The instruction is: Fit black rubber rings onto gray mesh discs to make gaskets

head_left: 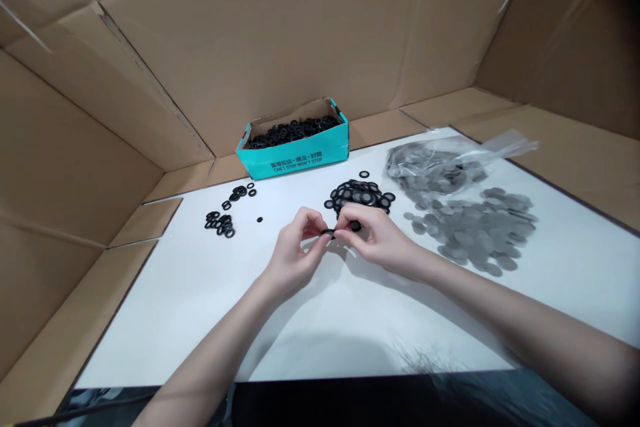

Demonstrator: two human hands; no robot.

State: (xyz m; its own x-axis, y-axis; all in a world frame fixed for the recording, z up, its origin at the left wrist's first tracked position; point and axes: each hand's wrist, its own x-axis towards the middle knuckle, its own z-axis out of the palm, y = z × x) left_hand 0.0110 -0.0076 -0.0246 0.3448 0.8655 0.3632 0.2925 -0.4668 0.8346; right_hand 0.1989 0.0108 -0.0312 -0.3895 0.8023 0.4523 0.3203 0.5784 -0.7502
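My left hand [295, 250] and my right hand [375, 237] meet over the middle of the white table [200, 293], fingers pinched together on a small black rubber ring [329, 233]. Just behind the hands lies a pile of black rings [360, 195], some with grey discs set in them. To the right spreads a heap of grey round discs [475, 233]. A smaller scatter of black rings [225, 213] lies to the left.
A teal cardboard box [295, 153] full of black rings stands at the back. A clear plastic bag [440, 163] with more grey discs lies at the back right. Brown cardboard walls [75, 167] surround the table on three sides.
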